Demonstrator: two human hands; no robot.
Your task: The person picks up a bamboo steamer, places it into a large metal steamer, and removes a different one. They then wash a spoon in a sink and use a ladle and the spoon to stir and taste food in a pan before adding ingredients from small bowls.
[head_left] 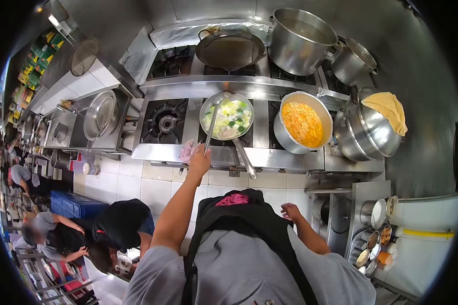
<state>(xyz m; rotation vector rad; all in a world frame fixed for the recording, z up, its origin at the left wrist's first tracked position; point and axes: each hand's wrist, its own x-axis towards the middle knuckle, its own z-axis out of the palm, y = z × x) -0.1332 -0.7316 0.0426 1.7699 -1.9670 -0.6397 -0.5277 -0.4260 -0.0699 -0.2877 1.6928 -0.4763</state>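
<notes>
My left hand (199, 161) is closed round the handle of a long metal ladle (211, 123). The ladle's head rests over the far left part of a frying pan (202, 125). In the pan lie green and pale vegetables (232, 116) in a whitish liquid. A pan handle (246, 161) juts out toward me over the stove's front edge. Right beside my left fingers is a crumpled pink cloth (188, 151). My right hand (290, 211) hangs low at my right side, fingers loosely apart, with nothing seen in it.
Right of the pan stands a pot (324, 122) of orange food. A bare burner (167, 124) lies to its left. Behind are a dark wok (230, 49) and a large pot (296, 49). Two co-workers (118, 223) bend at the lower left near a blue crate (76, 204).
</notes>
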